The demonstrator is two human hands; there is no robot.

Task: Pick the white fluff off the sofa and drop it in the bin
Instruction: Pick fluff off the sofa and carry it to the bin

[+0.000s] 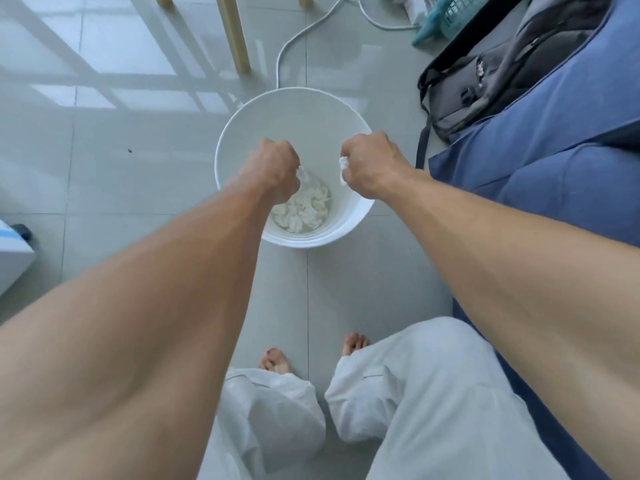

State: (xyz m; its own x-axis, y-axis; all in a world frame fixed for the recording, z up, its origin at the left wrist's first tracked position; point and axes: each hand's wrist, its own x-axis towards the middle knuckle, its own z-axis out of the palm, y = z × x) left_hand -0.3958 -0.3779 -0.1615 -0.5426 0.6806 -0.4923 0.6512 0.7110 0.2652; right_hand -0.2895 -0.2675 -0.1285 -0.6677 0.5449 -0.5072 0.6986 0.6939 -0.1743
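A round white bin stands on the tiled floor in front of me, with several pieces of white fluff lying at its bottom. Both my fists hang over the bin's opening. My left hand is closed on a small tuft of white fluff that peeks out at its right side. My right hand is closed on another white tuft showing at its left side. The blue sofa runs along the right.
A dark grey backpack lies on the sofa's far end. A white cable snakes across the floor behind the bin, beside wooden furniture legs. A white box sits at the left edge. My bare feet stand below.
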